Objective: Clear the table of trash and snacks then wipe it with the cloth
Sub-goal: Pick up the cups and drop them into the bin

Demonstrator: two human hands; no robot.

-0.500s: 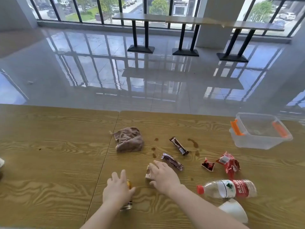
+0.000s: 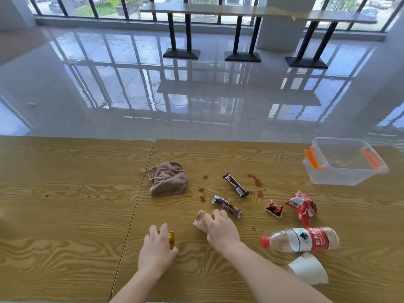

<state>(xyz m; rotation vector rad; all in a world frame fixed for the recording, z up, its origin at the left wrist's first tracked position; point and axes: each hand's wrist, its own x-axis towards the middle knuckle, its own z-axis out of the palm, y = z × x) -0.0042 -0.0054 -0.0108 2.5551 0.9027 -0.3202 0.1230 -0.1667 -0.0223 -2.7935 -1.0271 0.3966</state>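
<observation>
Roughly: clearing stage, wiping not yet begun.

- Wood-grain table (image 2: pixel 65 215): the litter lay on the half to your right.
- Clear bin (image 2: pixel 332 179), orange latches, lid off, stood at two o'clock from your hands, well apart. It was probably the drop for snacks, which is my guess only.
- Your left hand (image 2: pixel 157 248) curled over a small gold can (image 2: pixel 171 238). Your right hand (image 2: pixel 220 228), at one o'clock of the left, had its fingers closed on a small pale carton (image 2: pixel 199 218). Both read as pickups.
- The next move called for lifting both and carrying them toward two o'clock, above the litter between.
- Plastic bottle (image 2: pixel 301 239) lay on its side at three o'clock of the right hand, red cap toward you.
- Brown cloth (image 2: pixel 169 182), crumpled, lay at eleven o'clock, untouched.
- Paper cup (image 2: pixel 308 271), tipped over, lay at four o'clock, just beside the bottle.
- Crumpled red wrapper (image 2: pixel 302 206) and a smaller red scrap (image 2: pixel 275 208) lay on the line to the bin.
- Two brown snack bars: the near bar (image 2: pixel 227 206) lay just beside your right hand and was easy to knock. The far bar (image 2: pixel 235 185) lay at twelve o'clock.
- Brown stains (image 2: pixel 255 180) sat around the bars, work for the cloth.
</observation>
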